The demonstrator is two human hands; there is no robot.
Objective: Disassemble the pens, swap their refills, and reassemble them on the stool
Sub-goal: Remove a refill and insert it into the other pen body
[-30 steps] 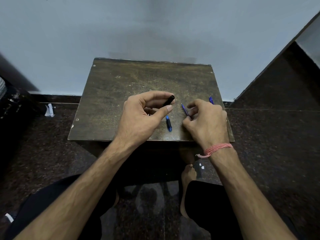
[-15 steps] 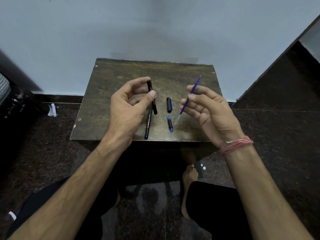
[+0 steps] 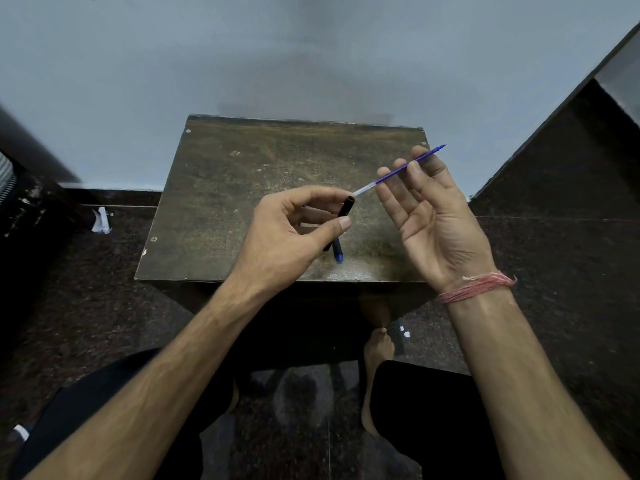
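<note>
Now, with left hand [image 3: 287, 237] gripping the barrel [image 3: 345, 207] steady, right hand [image 3: 429, 216], pinching the refill [image 3: 398, 171], should feed it in straight.

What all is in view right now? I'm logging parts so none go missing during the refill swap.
Stool: one, dark brown, worn top, against the wall.
Black pen barrel: one, black, in the left hand's grip, open end facing the refill.
Refill: one, blue with a clear end, in the right hand's fingers, clear end at the barrel's mouth.
Blue pen piece: one, blue, lying on the stool near its front edge, partly hidden by the left hand.
Paper scrap: one, white, on the floor left of the stool.
Thread band: one, pink, on the right wrist.
Left hand: closed on the barrel.
Right hand: palm up, pinching the refill.
Foot: one visible, bare, below the stool.
</note>
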